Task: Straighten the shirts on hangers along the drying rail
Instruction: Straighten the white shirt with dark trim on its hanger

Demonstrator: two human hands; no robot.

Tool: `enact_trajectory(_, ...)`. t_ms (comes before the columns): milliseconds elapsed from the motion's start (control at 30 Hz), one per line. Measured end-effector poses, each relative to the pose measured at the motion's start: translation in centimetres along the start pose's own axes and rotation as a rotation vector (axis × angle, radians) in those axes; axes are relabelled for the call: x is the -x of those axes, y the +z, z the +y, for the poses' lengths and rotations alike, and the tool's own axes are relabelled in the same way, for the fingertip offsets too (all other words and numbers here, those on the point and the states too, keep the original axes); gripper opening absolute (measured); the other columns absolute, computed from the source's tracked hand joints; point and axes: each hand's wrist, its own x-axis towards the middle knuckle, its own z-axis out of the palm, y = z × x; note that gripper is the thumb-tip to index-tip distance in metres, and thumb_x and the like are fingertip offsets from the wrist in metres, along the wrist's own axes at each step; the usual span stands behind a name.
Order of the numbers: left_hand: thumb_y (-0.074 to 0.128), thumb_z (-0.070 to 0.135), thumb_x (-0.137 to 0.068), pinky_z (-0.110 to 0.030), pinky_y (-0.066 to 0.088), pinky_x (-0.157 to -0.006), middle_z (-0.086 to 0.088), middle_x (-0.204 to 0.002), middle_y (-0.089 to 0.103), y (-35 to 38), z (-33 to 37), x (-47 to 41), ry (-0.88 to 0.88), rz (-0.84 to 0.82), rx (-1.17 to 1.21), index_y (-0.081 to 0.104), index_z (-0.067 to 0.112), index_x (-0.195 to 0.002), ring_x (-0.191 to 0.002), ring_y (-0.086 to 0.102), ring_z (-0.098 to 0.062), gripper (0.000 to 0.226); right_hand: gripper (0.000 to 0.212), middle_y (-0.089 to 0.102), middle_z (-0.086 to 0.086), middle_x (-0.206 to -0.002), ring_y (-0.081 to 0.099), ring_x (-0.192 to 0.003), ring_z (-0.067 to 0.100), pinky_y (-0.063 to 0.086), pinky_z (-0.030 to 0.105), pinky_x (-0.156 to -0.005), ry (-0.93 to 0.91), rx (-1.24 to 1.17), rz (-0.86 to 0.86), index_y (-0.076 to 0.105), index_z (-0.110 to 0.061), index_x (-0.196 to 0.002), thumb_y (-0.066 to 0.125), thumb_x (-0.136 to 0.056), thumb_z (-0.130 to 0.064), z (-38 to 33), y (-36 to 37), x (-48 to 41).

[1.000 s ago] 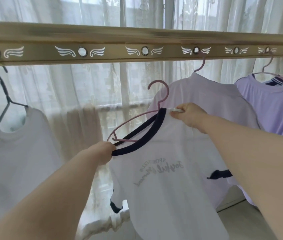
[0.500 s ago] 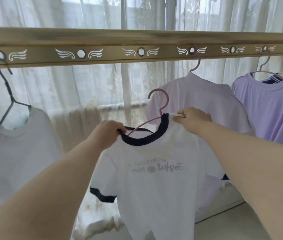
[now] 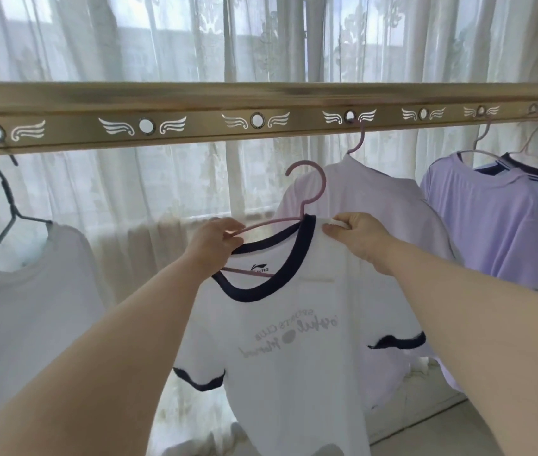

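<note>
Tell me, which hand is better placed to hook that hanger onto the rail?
Likely the left hand: it grips the pink plastic hanger, so it can raise it to the gold metal rail. The right hand only pinches the white navy-collared shirt.

Shirt (image 3: pixel 287 350) on hanger (image 3: pixel 307 163) — below rail (image 3: pixel 195 100), before curtain (image 3: pixel 162 44)
</note>
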Motion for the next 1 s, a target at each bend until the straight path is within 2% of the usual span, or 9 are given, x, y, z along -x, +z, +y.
enact_trajectory(100, 0.064, 0.030, -0.089, -0.039, 0.034, -0.110, -0.003, -0.141, 0.044, -0.5, 0.0, 0.1, -0.110, 0.081, 0.109, 0.045, 0.018, -0.139, -0.131, 0.042, -0.023, 0.055, 0.035, 0.062, -0.004, -0.109, 0.058, -0.108, 0.020, 0.045, 0.030, -0.096, -0.004, -0.020, 0.043, 0.062, -0.016, -0.119, 0.060, -0.091, -0.037, -0.2, -0.8, 0.2)
enact_trajectory(167, 0.054, 0.026, -0.092, -0.042, 0.035, -0.109, -0.011, -0.138, 0.047, -1.2, -0.4, -0.4, -0.246, 0.107, 0.326, 0.047, 0.012, -0.136, -0.129, 0.044, -0.029, 0.046, 0.021, 0.061, -0.007, -0.097, 0.057, -0.097, 0.016, 0.044, 0.027, -0.088, -0.017, -0.068, 0.082, 0.062, -0.021, -0.108, 0.059, -0.092, -0.034, -0.3, -1.4, 0.3)
enact_trajectory(233, 0.045, 0.017, -0.095, -0.041, 0.039, -0.103, -0.015, -0.121, 0.057, -1.8, -1.0, -0.5, -0.304, 0.132, 0.431, 0.059, 0.009, -0.116, -0.116, 0.052, -0.032, 0.026, 0.020, 0.062, -0.005, -0.093, 0.058, -0.090, 0.016, 0.044, 0.025, -0.083, -0.035, -0.111, 0.091, 0.065, -0.019, -0.105, 0.059, -0.093, -0.034, -0.3, -1.7, 0.3)
enact_trajectory(467, 0.042, 0.017, -0.099, -0.043, 0.045, -0.100, -0.001, -0.104, 0.067, -2.4, -0.9, 0.3, -0.105, 0.105, 0.218, 0.067, 0.020, -0.113, -0.104, 0.060, -0.025, 0.028, 0.019, 0.060, -0.006, -0.079, 0.055, -0.074, 0.014, 0.042, 0.022, -0.064, -0.010, -0.128, 0.120, 0.061, -0.023, -0.078, 0.056, -0.095, -0.032, 0.5, -2.3, 1.0)
enact_trajectory(600, 0.042, 0.019, -0.100, -0.032, 0.042, -0.086, -0.001, -0.101, 0.066, -2.1, 0.3, 0.6, 0.029, 0.018, -0.078, 0.067, 0.019, -0.112, -0.097, 0.057, -0.022, 0.028, 0.023, 0.064, 0.001, -0.095, 0.061, -0.093, 0.023, 0.047, 0.029, -0.083, -0.011, -0.064, 0.071, 0.067, -0.014, -0.098, 0.056, -0.094, -0.033, 0.0, -2.0, 1.4)
enact_trajectory(700, 0.045, 0.018, -0.099, -0.032, 0.042, -0.084, -0.001, -0.097, 0.066, -1.4, 0.8, 0.8, 0.083, -0.069, -0.115, 0.065, 0.021, -0.112, -0.095, 0.057, -0.022, 0.024, 0.028, 0.065, 0.006, -0.109, 0.060, -0.106, 0.027, 0.045, 0.035, -0.096, -0.026, -0.003, 0.052, 0.066, -0.013, -0.110, 0.057, -0.094, -0.034, -0.6, -1.1, 1.5)
enact_trajectory(800, 0.046, 0.016, -0.098, -0.033, 0.044, -0.080, 0.001, -0.086, 0.062, -0.4, 0.8, 0.9, 0.121, -0.089, -0.141, 0.062, 0.026, -0.102, -0.086, 0.057, -0.023, 0.018, 0.026, 0.060, 0.003, -0.084, 0.057, -0.079, 0.023, 0.044, 0.030, -0.072, -0.044, 0.096, 0.014, 0.065, -0.015, -0.092, 0.056, -0.092, -0.039, -0.7, -0.9, 1.4)
enact_trajectory(900, 0.045, 0.015, -0.098, -0.025, 0.039, -0.066, -0.001, -0.080, 0.058, 0.2, 0.9, 1.1, 0.041, 0.018, -0.042, 0.062, 0.018, -0.094, -0.074, 0.051, -0.019, 0.017, 0.034, 0.041, -0.003, -0.064, 0.039, -0.058, 0.014, 0.031, 0.026, -0.056, -0.044, 0.159, -0.004, 0.047, -0.016, -0.069, 0.053, -0.094, -0.038, -1.0, -1.1, 1.4)
enact_trajectory(1000, 0.042, 0.015, -0.098, -0.028, 0.038, -0.063, -0.002, -0.079, 0.055, -0.2, -0.2, 1.2, -0.110, 0.161, 0.055, 0.061, 0.016, -0.096, -0.072, 0.049, -0.019, 0.019, 0.034, 0.050, 0.000, -0.072, 0.047, -0.067, 0.018, 0.038, 0.031, -0.067, 0.003, 0.274, 0.012, 0.055, -0.014, -0.075, 0.046, -0.097, -0.037, -0.5, -2.8, 1.5)
